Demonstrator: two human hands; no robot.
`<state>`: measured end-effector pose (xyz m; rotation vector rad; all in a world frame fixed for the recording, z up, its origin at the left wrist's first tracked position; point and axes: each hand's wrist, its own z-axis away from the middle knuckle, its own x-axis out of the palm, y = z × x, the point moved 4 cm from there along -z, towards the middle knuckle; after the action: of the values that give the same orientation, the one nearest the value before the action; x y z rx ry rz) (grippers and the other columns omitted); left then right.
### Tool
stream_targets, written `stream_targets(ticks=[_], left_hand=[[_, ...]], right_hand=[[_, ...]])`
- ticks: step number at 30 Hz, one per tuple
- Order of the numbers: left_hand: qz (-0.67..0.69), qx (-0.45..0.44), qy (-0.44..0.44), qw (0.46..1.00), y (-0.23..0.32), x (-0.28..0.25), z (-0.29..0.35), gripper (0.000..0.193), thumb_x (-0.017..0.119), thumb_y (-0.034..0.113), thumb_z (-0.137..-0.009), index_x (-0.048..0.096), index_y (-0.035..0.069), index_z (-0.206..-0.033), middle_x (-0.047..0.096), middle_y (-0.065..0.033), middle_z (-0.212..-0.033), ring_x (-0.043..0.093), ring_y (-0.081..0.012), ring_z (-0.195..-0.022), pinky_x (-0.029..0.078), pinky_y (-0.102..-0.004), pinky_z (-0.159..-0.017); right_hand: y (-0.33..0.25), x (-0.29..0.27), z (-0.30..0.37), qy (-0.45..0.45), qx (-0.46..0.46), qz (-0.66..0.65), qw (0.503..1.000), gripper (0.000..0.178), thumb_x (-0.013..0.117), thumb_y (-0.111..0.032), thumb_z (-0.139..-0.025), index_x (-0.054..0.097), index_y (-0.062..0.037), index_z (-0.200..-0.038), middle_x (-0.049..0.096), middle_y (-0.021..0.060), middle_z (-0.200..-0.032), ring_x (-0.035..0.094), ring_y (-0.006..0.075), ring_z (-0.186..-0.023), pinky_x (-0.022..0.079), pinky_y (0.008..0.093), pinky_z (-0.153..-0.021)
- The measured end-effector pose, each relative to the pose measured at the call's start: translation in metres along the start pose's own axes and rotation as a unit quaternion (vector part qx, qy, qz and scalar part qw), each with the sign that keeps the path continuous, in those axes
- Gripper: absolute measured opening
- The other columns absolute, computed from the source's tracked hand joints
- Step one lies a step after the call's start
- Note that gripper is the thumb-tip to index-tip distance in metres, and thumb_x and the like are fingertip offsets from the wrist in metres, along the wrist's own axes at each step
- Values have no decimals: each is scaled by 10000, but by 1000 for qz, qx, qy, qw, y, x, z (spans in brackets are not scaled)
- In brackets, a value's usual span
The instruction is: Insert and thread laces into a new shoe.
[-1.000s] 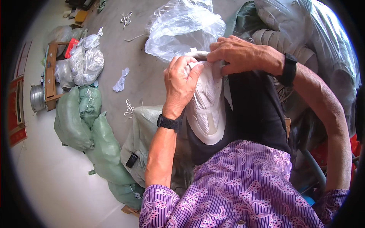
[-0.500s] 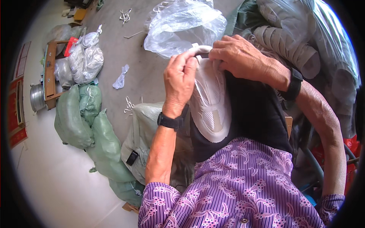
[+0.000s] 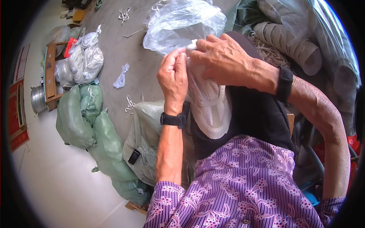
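Note:
A white sneaker (image 3: 213,118) with mesh panels lies on my black-clad lap, its toe pointing toward me and its heel away. My left hand (image 3: 173,76) is closed in a pinch at the left side of the sneaker's heel collar. Across the shoe's opening reaches my right hand (image 3: 224,59), its fingers closed on the collar near the pale heel tab (image 3: 192,45). The right hand hides most of the tongue and the opening. Both wrists wear black bands.
A clear plastic bag (image 3: 184,24) lies just beyond the sneaker. Green sacks (image 3: 112,142) line the left side, near a wooden frame (image 3: 50,72). Rolled pale strips (image 3: 287,45) and white cords (image 3: 272,55) are at the right. A greyish sack (image 3: 142,131) sits beside my left forearm.
My right hand has moved left across the shoe's opening toward the left hand. The left hand has shifted slightly left along the collar. The sneaker stays on my lap.

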<state>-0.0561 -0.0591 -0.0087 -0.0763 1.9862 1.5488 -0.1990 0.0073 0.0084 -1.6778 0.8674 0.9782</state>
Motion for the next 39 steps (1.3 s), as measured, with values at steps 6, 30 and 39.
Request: stream_targets(ticks=[6, 30, 39], left_hand=[[-2, 37, -36, 999, 1, 9, -11, 251, 523, 186, -952, 642, -27, -1012, 653, -66, -933, 604, -127, -881, 482, -269, -789], [-218, 123, -126, 960, 1, 21, -14, 267, 456, 215, -969, 615, 28, -1073, 561, -121, -1004, 554, -259, -949, 433, -355, -846], [-193, 107, -99, 970, 3, 29, -12, 254, 451, 169, -966, 601, -13, -1062, 573, -130, -1040, 548, -248, -983, 426, -348, -876]], right_hand=[[-40, 12, 33, 29, -138, 127, 982, 227, 557, -178, -774, 622, -61, -958, 538, 34, -887, 526, 187, -894, 409, 326, -786], [122, -36, 154, 218, 243, -184, 927, 114, 543, -62, -774, 631, -53, -847, 604, 147, -798, 593, 359, -783, 487, 413, -684], [211, 179, 266, 52, 454, -242, 856, 279, 559, -125, -742, 619, -81, -1011, 639, 203, -918, 603, 402, -888, 473, 465, -755]])
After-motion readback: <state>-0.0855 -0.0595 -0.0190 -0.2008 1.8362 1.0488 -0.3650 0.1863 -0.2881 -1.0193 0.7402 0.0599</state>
